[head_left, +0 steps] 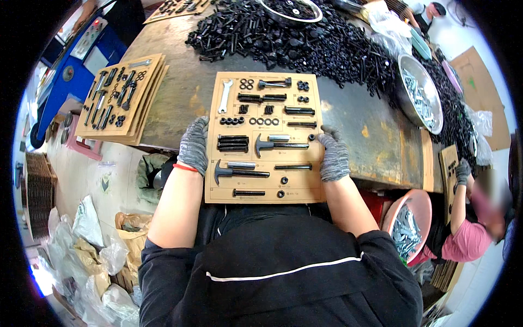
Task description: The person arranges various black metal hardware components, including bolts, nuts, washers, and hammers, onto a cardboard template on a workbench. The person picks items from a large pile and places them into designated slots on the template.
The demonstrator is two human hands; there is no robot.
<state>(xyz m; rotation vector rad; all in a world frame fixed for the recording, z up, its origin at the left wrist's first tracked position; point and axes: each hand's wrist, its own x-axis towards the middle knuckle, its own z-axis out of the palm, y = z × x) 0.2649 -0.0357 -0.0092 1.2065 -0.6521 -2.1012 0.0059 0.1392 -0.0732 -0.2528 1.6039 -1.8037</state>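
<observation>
Cardboard hardware card [265,136] gripped between both gloved hands: left hand [193,144] curled over one long edge, right hand [332,158] over the other. Long axis pointing away from fingertips, toward black bolt pile [305,43]; thumbs probably underneath, hidden.

- Left hand [194,144] is wearing a grey knit glove, fingers pointing forward and curling downward, a red band at the wrist.
- Right hand [333,158] is wearing a matching glove, fingers bending inward.
- Both forearms are bare, reaching forward from dark rolled sleeves and converging slightly.
</observation>
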